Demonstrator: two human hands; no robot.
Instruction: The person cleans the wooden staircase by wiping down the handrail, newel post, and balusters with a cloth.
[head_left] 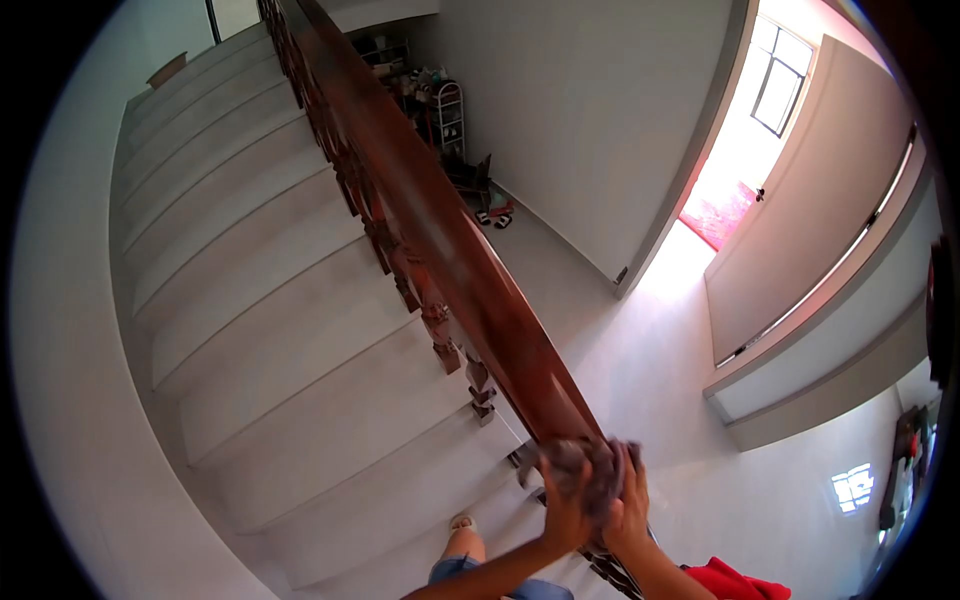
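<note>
A crumpled grey-brown cloth point(575, 458) lies bunched over the lower part of a dark red-brown wooden handrail point(440, 215). My left hand point(567, 512) grips the cloth from the left side, fingers curled into it. On the right side my right hand point(627, 508) is closed on the same cloth, close beside the left. Both hands press it against the rail, and the fold between them hides part of the wood. Carved balusters point(432, 310) stand under the handrail.
Pale stairs point(290, 330) climb to the upper left, with my foot point(462, 523) on a lower step. Beyond the rail are a white rack point(450, 115), sandals point(495, 218) on the floor and an open door point(810, 210). Something red point(735, 580) shows at the bottom.
</note>
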